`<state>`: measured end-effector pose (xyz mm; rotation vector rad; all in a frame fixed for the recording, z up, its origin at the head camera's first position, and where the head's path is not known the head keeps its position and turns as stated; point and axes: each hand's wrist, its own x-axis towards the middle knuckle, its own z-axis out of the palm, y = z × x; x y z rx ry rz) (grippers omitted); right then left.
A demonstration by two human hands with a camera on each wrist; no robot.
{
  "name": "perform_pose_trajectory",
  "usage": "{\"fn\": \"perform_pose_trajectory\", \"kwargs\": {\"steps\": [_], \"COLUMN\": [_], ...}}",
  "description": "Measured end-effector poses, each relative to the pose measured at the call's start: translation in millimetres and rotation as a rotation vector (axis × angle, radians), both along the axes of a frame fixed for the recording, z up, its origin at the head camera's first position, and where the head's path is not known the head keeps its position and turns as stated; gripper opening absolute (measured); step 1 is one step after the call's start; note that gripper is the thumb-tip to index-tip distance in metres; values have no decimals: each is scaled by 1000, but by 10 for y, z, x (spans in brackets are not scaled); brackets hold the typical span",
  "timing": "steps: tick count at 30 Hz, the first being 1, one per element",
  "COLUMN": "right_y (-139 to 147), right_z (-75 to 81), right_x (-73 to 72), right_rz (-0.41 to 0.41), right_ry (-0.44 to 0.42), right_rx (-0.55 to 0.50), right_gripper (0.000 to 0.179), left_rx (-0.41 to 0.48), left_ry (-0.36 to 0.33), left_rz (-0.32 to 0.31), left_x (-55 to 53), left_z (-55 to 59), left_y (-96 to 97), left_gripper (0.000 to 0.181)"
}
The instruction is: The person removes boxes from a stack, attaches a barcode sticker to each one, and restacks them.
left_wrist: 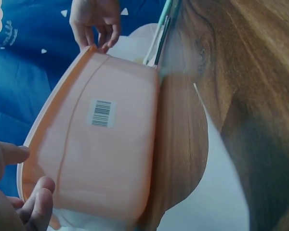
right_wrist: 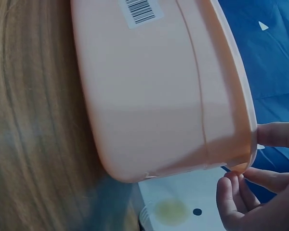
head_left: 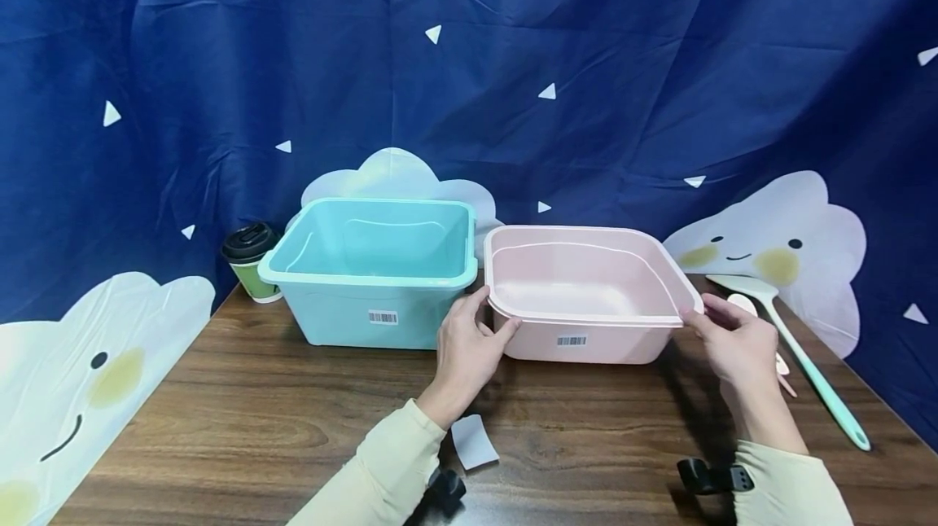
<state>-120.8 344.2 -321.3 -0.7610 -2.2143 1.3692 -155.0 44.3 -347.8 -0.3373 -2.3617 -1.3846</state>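
A pink plastic basin (head_left: 586, 343) with a barcode label on its front stands on the wooden table. My left hand (head_left: 469, 347) grips its rim at the front left corner, thumb and fingers on either side of the edge in the left wrist view. At the front right corner, my right hand (head_left: 740, 347) pinches the rim between thumb and fingers, as the right wrist view (right_wrist: 265, 187) also shows. Just left of the basin is a taller turquoise bin (head_left: 366, 314), also with a barcode label, close behind my left hand.
A green paper cup (head_left: 255, 278) with a black lid stands left of the turquoise bin. On the right lie a long mint-handled utensil (head_left: 813, 371) and smaller pale utensils (head_left: 742, 304). A white paper piece (head_left: 474, 442) lies near my left wrist. A blue curtain (head_left: 469, 86) hangs behind.
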Motion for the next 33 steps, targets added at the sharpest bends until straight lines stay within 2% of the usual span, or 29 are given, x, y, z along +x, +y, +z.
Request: {"fn": "perform_pose_trajectory", "kwargs": {"steps": [4, 9, 14, 17, 20, 22, 26, 28, 33], "right_y": [13, 13, 21, 37, 24, -4, -92, -138, -259], "right_z": [58, 154, 291, 364, 448, 513, 643, 700, 812], "right_x": [35, 81, 149, 219, 286, 324, 380, 402, 455], "right_rz": [2, 2, 22, 64, 93, 76, -35, -81, -83], "right_ry": [-14, 26, 121, 216, 306, 346, 383, 429, 578], "right_rx": [-31, -103, -298, -469, -568, -582, -533, -534, -562], "right_gripper": [54, 53, 50, 35, 28, 29, 30, 31, 29], "left_rx": [23, 56, 116, 146, 174, 194, 254, 293, 369], "left_ry": [14, 31, 63, 97, 135, 155, 174, 175, 186], "left_rz": [-10, -39, -71, -87, -107, -118, -141, -151, -175], "left_x": [5, 24, 62, 99, 140, 171, 218, 243, 315], "left_z": [6, 34, 108, 187, 280, 348, 464, 525, 692], "left_y": [1, -1, -12, -26, -45, -61, -95, -114, -187], "left_gripper": [58, 57, 57, 55, 53, 53, 54, 53, 54]}}
